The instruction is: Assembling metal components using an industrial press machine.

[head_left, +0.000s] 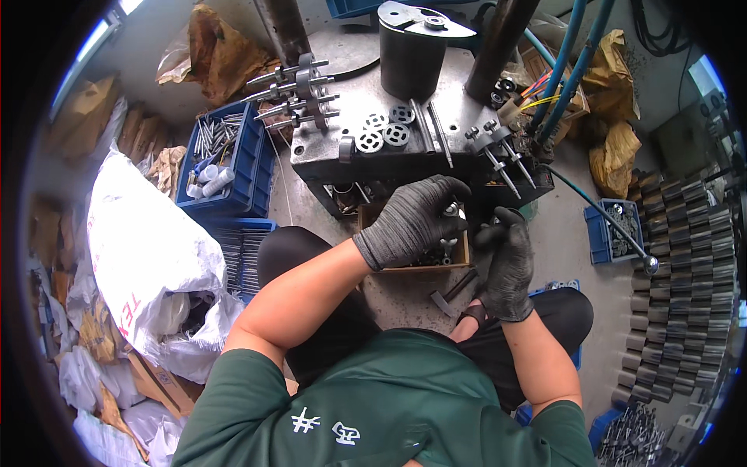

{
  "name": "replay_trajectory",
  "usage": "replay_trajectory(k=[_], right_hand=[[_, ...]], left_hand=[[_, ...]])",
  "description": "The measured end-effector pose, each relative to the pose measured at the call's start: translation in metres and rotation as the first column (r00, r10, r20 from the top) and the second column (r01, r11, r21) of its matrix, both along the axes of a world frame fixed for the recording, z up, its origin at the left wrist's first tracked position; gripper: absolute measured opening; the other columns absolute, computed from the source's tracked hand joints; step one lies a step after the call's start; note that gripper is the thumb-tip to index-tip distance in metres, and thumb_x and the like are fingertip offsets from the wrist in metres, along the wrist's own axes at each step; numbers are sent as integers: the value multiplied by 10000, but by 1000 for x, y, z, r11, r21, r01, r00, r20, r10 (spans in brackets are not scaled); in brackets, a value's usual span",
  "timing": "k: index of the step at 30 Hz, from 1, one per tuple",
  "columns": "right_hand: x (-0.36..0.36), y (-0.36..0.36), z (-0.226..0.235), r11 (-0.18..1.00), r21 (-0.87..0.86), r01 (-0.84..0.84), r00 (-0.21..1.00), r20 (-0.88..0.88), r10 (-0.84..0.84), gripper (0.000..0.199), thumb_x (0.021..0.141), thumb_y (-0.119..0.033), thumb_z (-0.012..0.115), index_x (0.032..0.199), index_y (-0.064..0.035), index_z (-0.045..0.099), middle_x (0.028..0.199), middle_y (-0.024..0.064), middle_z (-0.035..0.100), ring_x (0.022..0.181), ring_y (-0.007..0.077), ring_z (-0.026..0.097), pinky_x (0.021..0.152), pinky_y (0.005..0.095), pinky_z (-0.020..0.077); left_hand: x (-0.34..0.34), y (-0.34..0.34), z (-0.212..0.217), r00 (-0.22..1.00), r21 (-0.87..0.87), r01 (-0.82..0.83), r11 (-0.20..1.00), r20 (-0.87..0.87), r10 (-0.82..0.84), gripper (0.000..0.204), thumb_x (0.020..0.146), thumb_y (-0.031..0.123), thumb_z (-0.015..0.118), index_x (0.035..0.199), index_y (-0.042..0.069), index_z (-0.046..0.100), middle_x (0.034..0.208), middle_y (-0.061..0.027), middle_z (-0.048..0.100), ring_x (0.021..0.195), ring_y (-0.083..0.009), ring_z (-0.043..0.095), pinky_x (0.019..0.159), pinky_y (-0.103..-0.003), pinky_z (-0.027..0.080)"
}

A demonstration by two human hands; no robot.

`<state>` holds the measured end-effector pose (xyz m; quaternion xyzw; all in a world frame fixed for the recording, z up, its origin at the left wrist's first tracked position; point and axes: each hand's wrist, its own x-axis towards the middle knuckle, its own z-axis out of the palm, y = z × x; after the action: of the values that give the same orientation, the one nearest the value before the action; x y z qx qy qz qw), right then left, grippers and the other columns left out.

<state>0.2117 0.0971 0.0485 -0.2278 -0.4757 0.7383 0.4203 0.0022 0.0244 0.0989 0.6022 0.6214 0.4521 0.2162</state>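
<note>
Both my hands wear dark grey knit gloves and hover over a cardboard box in front of the press. My left hand is closed, its fingers curled; a small shiny metal bit shows by the fingertips, but I cannot make out what it is. Just to its right, my right hand has its fingers bent together in a pinch, with their contents hidden. Small metal parts lie in the box below. On the steel press bed sit several slotted round discs, a steel rod and shafts with rotors.
Blue bins of metal pins and rods stand at left, beside a white sack. A hammer lies on the floor between my legs. A ball-ended lever juts out at right, near stacked metal cylinders.
</note>
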Motion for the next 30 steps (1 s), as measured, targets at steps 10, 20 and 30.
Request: replay_trajectory(k=[10, 20, 30], right_hand=[[3, 4, 2, 999, -39, 25, 985, 173, -18, 376, 1093, -313, 522, 1293, -18, 644, 1018, 81, 716, 970, 161, 669, 937, 316, 519], [-17, 8, -23, 982, -130, -140, 985, 78, 151, 474, 1101, -435, 482, 1298, -33, 637, 1209, 70, 662, 1140, 154, 620, 999, 329, 515], [-21, 9, -13, 872, -451, -193, 967, 65, 247, 451, 1063, -486, 532, 1208, -73, 638, 1060, 48, 683, 948, 132, 670, 843, 298, 580]], left_hand=[[7, -8, -1, 1000, 40, 3, 999, 8, -3, 482, 767, 92, 856, 1212, 73, 670, 1045, -84, 707, 938, -169, 698, 831, -323, 575], [18, -5, -9, 941, -39, 168, 985, 305, -148, 400, 840, 33, 816, 1205, 32, 654, 1091, -51, 715, 993, -94, 654, 885, -297, 574], [10, 5, -35, 882, -52, 41, 998, 471, -11, 364, 916, 70, 744, 1260, 21, 637, 1182, -90, 696, 1104, -162, 649, 982, -323, 535]])
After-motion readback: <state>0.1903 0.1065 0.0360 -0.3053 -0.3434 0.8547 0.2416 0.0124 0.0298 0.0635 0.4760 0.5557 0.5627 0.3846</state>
